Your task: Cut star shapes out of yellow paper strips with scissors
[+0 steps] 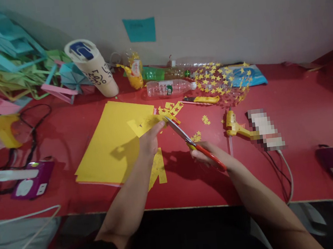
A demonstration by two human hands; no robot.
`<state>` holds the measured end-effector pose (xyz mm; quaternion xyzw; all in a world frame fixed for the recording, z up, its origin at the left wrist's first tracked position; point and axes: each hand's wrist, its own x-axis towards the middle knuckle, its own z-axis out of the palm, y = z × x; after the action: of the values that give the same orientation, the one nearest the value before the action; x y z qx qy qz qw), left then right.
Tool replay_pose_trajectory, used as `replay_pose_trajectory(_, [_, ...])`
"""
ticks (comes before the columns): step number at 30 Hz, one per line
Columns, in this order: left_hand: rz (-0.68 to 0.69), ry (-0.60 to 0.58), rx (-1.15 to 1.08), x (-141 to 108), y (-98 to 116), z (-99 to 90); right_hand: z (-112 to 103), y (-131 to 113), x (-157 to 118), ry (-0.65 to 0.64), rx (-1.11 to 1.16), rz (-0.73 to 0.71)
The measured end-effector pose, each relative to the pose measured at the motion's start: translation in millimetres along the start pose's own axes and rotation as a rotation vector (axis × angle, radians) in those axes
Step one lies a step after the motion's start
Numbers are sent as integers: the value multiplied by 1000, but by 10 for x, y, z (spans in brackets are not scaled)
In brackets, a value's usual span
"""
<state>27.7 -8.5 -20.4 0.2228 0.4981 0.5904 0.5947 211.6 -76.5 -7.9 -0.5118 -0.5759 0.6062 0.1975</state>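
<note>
My left hand pinches a strip of yellow paper above a stack of yellow sheets. In my right hand are red-handled scissors, their blades pointing up-left with the tips at the strip's right end. Cut-out scraps with star-shaped holes lie just beyond the tips. Small yellow paper stars sit in two little piles, one near my right hand and another farther off. More yellow strips rest below my left wrist.
A hot glue gun and a phone on a cable lie to the right. Behind are a yellow utility knife, a clear bottle, a star-covered plastic piece and a white tumbler. Another glue gun is left.
</note>
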Motion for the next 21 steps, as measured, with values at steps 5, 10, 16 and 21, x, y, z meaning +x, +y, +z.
replay_pose_trajectory(5, [-10, 6, -16, -5, 12, 10, -3, -17, -13, 2, -12, 10])
replay_pose_trajectory(10, [-9, -11, -18, -15, 23, 15, -3, -10, -19, 20, -20, -1])
replay_pose_trajectory(16, [-17, -30, 18, 9, 13, -21, -9, -21, -24, 35, -9, 42])
replay_pose_trajectory(21, [-12, -93, 31, 54, -1, -54, -30, -47, -46, 33, 6, 31])
